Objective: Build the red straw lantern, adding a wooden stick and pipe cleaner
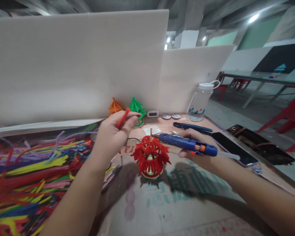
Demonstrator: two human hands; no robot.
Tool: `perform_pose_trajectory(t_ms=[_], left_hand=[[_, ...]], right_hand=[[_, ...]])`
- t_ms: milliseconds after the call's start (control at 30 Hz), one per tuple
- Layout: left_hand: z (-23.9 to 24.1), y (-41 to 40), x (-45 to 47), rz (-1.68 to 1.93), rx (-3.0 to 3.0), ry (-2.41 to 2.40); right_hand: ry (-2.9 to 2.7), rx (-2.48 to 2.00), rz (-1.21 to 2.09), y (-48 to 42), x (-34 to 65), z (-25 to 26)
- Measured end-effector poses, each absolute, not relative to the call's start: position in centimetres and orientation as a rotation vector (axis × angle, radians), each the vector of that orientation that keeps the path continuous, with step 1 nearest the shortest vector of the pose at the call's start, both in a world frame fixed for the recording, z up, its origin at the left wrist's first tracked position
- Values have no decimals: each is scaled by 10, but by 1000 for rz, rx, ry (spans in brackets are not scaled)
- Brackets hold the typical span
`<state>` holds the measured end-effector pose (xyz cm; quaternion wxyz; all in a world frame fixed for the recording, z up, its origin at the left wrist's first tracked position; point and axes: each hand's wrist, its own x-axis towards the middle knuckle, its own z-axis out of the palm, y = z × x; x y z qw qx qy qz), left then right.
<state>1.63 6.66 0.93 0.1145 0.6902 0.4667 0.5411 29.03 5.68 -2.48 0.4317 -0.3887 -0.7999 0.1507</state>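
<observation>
My left hand (113, 132) is closed in a pinch on a short red pipe-cleaner piece (123, 118), raised above the table. My right hand (195, 152) grips a blue hot glue gun (186, 143), its nozzle pointing left toward the top of a red pipe-cleaner lantern (150, 156). The lantern stands upright on the cardboard-covered table (186, 209) between both hands, with a thin stick rising from its middle.
A heap of colourful pipe cleaners (27, 173) fills the left side. Orange (115, 106) and green (137, 107) finished pieces stand by the white partition (76, 65). A water bottle (199, 101), blue pliers (191, 127) and a phone (233, 148) lie on the right.
</observation>
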Motion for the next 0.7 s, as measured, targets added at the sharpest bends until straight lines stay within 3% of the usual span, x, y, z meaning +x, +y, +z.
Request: perform_pose_trajectory(t_ms=[400,700], left_hand=[[19,60,-1,1660,1827,1523],[-1,74,22,1453,2277,1094]], right_hand=[[-2046,-859,536,56,292,-24],[-1969,-937,517,55,291,-22]])
